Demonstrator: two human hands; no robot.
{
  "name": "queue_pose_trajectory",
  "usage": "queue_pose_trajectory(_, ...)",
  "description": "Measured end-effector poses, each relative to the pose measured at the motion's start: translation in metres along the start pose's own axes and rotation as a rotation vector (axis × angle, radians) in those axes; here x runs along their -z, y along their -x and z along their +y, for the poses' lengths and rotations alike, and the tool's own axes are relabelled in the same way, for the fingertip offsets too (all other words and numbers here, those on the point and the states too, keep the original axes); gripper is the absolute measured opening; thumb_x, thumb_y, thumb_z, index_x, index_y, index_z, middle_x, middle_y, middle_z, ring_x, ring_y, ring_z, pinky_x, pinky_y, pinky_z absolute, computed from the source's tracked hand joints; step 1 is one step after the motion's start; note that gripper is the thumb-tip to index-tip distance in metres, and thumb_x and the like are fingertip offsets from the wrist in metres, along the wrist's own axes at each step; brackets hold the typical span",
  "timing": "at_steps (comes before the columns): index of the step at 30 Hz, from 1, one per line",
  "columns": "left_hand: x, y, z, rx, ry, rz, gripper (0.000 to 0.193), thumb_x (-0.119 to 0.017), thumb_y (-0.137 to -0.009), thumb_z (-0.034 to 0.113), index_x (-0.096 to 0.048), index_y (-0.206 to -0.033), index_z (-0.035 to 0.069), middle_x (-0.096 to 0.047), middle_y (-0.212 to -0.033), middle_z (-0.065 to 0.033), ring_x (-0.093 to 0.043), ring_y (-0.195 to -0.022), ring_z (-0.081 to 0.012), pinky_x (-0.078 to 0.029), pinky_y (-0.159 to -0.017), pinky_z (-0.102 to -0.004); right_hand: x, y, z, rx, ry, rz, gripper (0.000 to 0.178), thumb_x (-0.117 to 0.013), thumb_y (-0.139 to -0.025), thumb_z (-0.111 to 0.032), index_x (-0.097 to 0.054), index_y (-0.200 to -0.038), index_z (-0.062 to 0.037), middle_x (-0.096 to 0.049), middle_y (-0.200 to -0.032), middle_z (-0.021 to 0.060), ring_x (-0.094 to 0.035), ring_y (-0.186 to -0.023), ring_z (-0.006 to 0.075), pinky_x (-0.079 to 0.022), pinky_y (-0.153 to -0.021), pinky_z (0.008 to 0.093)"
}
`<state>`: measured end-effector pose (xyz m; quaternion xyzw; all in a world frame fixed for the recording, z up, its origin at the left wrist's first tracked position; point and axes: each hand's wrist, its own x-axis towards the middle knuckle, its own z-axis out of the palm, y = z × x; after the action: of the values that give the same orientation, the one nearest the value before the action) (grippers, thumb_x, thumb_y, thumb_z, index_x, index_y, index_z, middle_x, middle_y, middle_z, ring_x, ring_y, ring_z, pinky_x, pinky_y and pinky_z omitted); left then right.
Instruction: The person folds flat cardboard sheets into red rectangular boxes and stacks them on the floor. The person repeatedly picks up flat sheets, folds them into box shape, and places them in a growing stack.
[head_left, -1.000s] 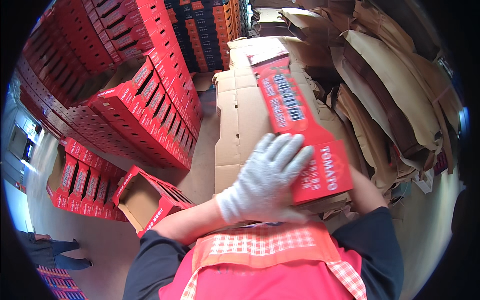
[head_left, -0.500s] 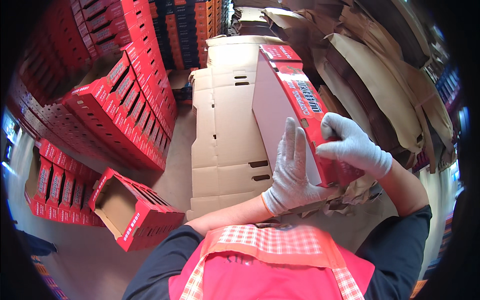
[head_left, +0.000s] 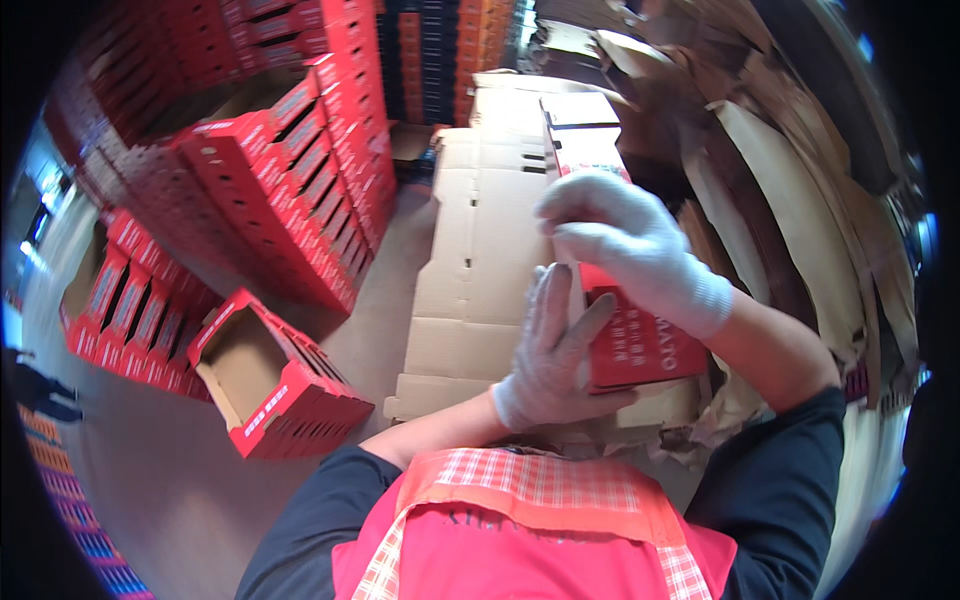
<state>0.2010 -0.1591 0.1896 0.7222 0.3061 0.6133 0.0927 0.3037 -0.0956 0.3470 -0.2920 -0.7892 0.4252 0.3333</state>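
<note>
A red printed cardboard box [head_left: 640, 345] stands on the flat brown cardboard in front of me, its long side running away from me. My left hand [head_left: 550, 360], in a pale grey glove, rests against the near left corner of the box, fingers stretched and apart. One of its fingers lies across the red end panel. My right hand [head_left: 635, 245], gloved alike, bends over the top of the box with fingers and thumb curled at its left edge. It covers the middle of the box, and the fingertips' exact contact is partly hidden.
Flat brown cardboard sheets [head_left: 462, 300] lie under and left of the box. Tall stacks of red boxes [head_left: 290, 190] rise at the left, with an open red box [head_left: 285, 400] on the floor nearer me. Bundles of brown sheets [head_left: 770, 180] lean along the right.
The box has turned, its near end now facing me more. My right hand has moved left across its top, and my left hand has shifted slightly left. The view has swung a little left.
</note>
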Motion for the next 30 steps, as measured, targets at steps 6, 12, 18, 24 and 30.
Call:
queue_pose_trajectory(6,0.137,0.067,-0.039,0.174,-0.283,-0.084,0.083,-0.083,-0.071,0.043,-0.051,-0.137,0.005,-0.042,-0.146,-0.029,-0.042,-0.135,-0.0456,-0.032,-0.112,-0.0506,-0.003,0.042,0.051,-0.003,0.151,-0.235,0.064,-0.081,-0.077,-0.027,-0.052,-0.128,-0.0008,-0.059,-0.117,0.0124,-0.058,-0.107,0.0213,-0.047,-0.091,0.0353)
queue_pose_trajectory(12,0.218,0.232,-0.029,0.774,-0.77,0.007,0.064,-0.074,-0.081,0.022,-0.051,-0.138,0.004,-0.049,-0.143,-0.0205,-0.049,-0.132,-0.0348,-0.041,-0.109,-0.0405,-0.111,0.055,0.139,-0.013,0.827,-0.633,0.097,-0.081,-0.065,-0.028,-0.033,-0.144,0.0038,-0.055,-0.126,0.0212,-0.055,-0.114,0.0369,-0.043,-0.099,0.045)
queue_pose_trajectory(18,0.296,0.337,-0.068,0.912,-1.106,-0.016,0.075,-0.069,-0.082,0.027,-0.038,-0.144,-0.004,-0.04,-0.147,-0.026,-0.038,-0.138,-0.0402,-0.031,-0.115,-0.0459,-0.178,-0.032,0.093,0.344,0.712,-0.754,0.085,-0.081,-0.067,-0.025,-0.04,-0.137,0.0007,-0.059,-0.118,0.0205,-0.059,-0.108,0.0373,-0.046,-0.093,0.0459)
queue_pose_trajectory(24,0.351,0.378,-0.118,1.162,-0.874,-0.254,0.051,-0.059,-0.085,0.031,-0.055,-0.129,0.005,-0.055,-0.131,-0.0214,-0.053,-0.122,-0.0335,-0.043,-0.103,-0.0471,-0.372,-0.121,0.083,0.657,0.678,-0.835,0.087,-0.081,-0.066,-0.039,-0.044,-0.136,-0.0028,-0.062,-0.111,0.0161,-0.061,-0.102,0.0334,-0.047,-0.087,0.0424)
queue_pose_trajectory(30,0.369,0.39,-0.123,1.221,-0.942,-0.403,0.051,-0.058,-0.083,0.034,-0.057,-0.122,0.0,-0.057,-0.127,-0.0208,-0.056,-0.114,-0.0323,-0.046,-0.096,-0.0475,-0.526,-0.163,0.125,0.716,0.725,-0.92,0.092,-0.082,-0.061,-0.046,-0.048,-0.135,-0.0025,-0.063,-0.114,0.016,-0.061,-0.105,0.0331,-0.048,-0.09,0.0428)
